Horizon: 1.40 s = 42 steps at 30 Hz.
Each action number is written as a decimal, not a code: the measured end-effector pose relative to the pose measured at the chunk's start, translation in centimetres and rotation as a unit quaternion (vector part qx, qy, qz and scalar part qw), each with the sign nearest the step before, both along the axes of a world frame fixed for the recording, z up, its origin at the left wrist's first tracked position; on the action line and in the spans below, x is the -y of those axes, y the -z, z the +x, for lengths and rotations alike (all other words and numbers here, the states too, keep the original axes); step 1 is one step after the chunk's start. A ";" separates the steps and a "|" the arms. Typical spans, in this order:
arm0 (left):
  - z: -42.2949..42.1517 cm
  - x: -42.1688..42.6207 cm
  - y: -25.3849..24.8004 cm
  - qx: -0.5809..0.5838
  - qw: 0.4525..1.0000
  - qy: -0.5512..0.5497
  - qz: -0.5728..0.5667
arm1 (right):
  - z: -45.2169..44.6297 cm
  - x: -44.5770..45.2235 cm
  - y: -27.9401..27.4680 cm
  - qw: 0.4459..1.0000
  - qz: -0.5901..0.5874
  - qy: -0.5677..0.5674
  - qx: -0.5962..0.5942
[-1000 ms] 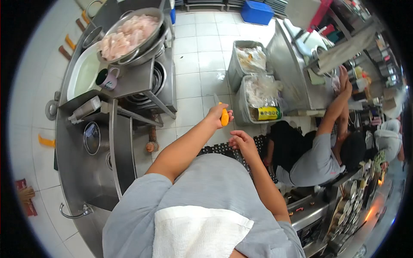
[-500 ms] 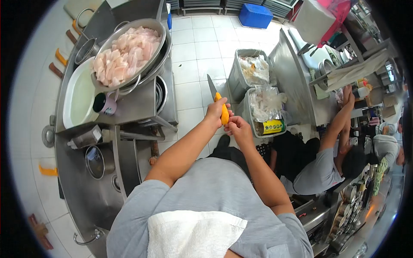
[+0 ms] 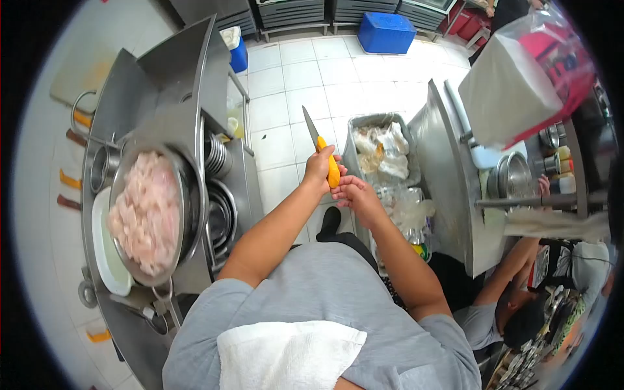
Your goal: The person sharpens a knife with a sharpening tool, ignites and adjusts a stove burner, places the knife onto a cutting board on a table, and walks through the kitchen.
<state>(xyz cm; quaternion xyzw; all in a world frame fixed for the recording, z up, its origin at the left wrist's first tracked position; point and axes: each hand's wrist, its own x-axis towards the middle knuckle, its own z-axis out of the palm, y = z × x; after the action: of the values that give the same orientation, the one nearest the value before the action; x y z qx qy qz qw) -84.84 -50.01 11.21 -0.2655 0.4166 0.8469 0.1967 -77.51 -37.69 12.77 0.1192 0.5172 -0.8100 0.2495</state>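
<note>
A knife (image 3: pixel 333 170) with a yellow handle and a pointed steel blade is in my left hand (image 3: pixel 318 167). The blade points forward, away from my body, over the tiled floor. My right hand (image 3: pixel 357 196) is beside the butt of the handle, its fingers loosely apart and close to it; whether they touch it I cannot tell. To my left, a large metal bowl (image 3: pixel 184 218) heaped with pale raw meat pieces (image 3: pixel 148 211) sits on the steel counter.
Two grey bins (image 3: pixel 416 168) of plastic bags stand ahead right, beside a steel table (image 3: pixel 444 188). A blue box (image 3: pixel 387 33) sits on the floor ahead. More knives hang along the left wall. A co-worker (image 3: pixel 484 322) works at the right. Metal bowls (image 3: pixel 221 218) fill a lower shelf.
My view has moved forward along the counter; the meat bowl and bins now appear nearer to me. The knife stays in my left hand. My right fingers have loosened and spread a little.
</note>
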 end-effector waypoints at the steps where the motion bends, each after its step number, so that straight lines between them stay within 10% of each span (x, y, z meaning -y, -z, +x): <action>1: -1.9 -0.4 0.0 -0.002 1.000 -0.006 0.004 | -2.1 -0.4 -0.3 1.000 0.000 0.003 0.000; 26: -50.7 -13.9 0.0 0.029 0.957 0.287 0.018 | -46.1 -6.8 -0.8 0.946 -0.012 0.322 0.045; 42: -56.9 -28.0 -0.4 0.035 0.862 0.506 -0.007 | -51.1 -14.6 -0.4 0.841 -0.025 0.540 0.026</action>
<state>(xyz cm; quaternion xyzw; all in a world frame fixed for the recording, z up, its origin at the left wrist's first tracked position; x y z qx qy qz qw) -141.77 -22.02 11.58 -0.0492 0.4923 0.6183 0.6107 -128.62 -23.14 13.12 0.3942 0.3443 -0.8255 -0.2115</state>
